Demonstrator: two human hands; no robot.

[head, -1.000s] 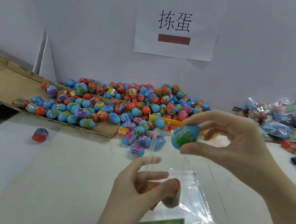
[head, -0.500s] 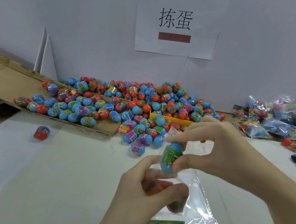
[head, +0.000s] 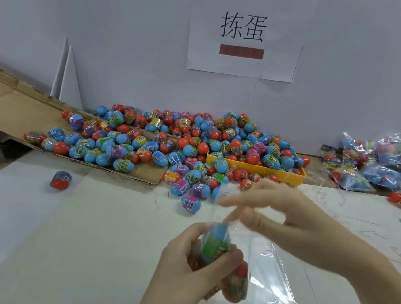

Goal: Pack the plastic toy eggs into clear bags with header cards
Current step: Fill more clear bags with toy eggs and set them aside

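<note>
Nearest, the left hand (head: 191, 261) grips the crinkly clear plastic bag (head: 277, 289) around a red egg (head: 235, 286) low inside and a blue egg with a green label (head: 216, 243) at its mouth, probably to steady the opening. Just beyond, the blurred right hand (head: 283, 221) hangs with fingers spread, holding nothing, apparently having let go. White table (head: 64, 236) lies free to the left; far off, the heap of blue-and-red plastic eggs (head: 183, 145) blocks the wall side.
</note>
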